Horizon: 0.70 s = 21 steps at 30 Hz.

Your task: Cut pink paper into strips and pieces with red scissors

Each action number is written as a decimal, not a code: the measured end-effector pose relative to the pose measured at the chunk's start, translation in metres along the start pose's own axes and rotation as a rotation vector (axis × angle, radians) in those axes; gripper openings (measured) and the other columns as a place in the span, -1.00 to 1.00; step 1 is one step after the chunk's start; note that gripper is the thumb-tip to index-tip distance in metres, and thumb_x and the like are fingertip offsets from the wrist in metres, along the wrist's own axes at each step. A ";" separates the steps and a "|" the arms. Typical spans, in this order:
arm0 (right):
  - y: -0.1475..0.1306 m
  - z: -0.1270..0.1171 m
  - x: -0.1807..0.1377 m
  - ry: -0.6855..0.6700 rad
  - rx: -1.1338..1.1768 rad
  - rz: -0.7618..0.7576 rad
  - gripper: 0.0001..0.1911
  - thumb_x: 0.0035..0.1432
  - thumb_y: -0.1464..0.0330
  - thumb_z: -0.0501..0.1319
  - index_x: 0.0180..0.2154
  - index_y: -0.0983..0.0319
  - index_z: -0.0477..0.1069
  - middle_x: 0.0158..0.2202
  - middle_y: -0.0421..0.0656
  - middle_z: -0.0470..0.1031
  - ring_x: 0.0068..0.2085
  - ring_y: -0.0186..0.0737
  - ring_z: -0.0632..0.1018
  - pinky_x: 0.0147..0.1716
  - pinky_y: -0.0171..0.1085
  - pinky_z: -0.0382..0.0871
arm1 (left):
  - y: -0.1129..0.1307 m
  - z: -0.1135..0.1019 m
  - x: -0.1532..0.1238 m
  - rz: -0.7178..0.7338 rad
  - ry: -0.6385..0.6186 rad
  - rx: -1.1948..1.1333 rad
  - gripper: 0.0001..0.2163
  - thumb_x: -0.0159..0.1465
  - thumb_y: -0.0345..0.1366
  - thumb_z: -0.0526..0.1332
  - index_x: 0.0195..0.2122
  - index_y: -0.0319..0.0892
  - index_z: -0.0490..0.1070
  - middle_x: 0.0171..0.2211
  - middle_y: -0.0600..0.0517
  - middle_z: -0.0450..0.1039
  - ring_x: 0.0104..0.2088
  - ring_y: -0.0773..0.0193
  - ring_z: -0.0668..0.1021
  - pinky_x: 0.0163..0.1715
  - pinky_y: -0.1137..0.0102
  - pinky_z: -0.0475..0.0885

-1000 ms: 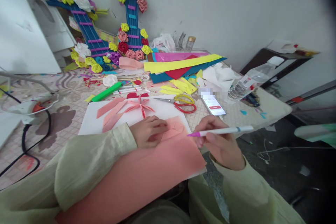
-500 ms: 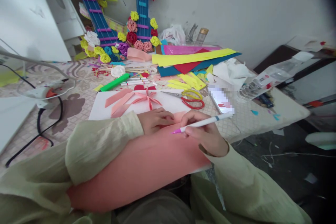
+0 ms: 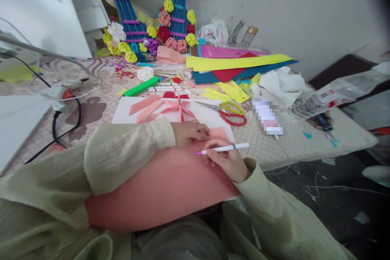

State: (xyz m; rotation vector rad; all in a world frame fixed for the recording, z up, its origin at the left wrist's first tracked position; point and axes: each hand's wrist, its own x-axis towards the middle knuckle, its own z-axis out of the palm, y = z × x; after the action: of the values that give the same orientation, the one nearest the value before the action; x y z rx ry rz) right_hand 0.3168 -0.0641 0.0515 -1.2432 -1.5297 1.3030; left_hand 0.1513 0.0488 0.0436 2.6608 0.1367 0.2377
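A large salmon-pink paper sheet (image 3: 164, 183) lies across the table's near edge and over my lap. My left hand (image 3: 190, 132) rests on its upper part with fingers curled, pressing a folded pink piece down. My right hand (image 3: 227, 160) grips a white marker with a purple tip (image 3: 224, 148), the tip touching the pink sheet just right of my left hand. Beyond my hands a white board (image 3: 201, 115) carries a pink paper bow (image 3: 173, 107).
Red-and-yellow scissors (image 3: 230, 113), a phone (image 3: 268, 118), a green marker (image 3: 141, 86), stacked coloured paper sheets (image 3: 237, 65) and crumpled white paper (image 3: 282, 81) lie beyond. Blue frames with paper roses (image 3: 166, 28) lean on the wall. A glue gun with black cable (image 3: 62, 95) sits left; a plastic bottle (image 3: 335, 93) lies right.
My right hand has moved left and down, bringing the marker tip onto the pink sheet. The view has tilted downward. My left hand stays pressed on the paper.
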 end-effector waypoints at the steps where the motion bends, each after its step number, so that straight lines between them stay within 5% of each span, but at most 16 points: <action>1: 0.002 0.000 -0.001 0.000 -0.009 0.007 -0.89 0.06 0.32 0.14 -0.41 0.24 0.32 -0.60 -0.23 0.36 -0.60 -0.35 0.39 -0.64 -0.35 0.25 | 0.000 0.000 0.000 0.002 0.001 -0.002 -0.64 0.12 -0.45 0.05 -0.05 -0.24 0.41 -0.02 -0.19 0.31 -0.18 0.12 0.38 -0.09 0.24 0.27; 21: -0.002 0.002 -0.014 0.030 -0.205 0.036 -0.92 -0.01 0.36 0.19 -0.47 0.25 0.37 -0.58 -0.20 0.41 -0.58 -0.33 0.39 -0.60 -0.34 0.25 | 0.001 0.001 -0.001 -0.010 0.018 -0.007 -0.64 0.08 -0.49 0.05 -0.10 -0.17 0.42 -0.01 -0.15 0.31 -0.13 0.13 0.38 -0.07 0.25 0.27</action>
State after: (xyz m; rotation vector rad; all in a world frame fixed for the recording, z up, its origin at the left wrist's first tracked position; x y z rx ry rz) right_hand 0.3178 -0.0780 0.0533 -1.4180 -1.6590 1.1671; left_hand 0.1509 0.0469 0.0428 2.6506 0.1543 0.2592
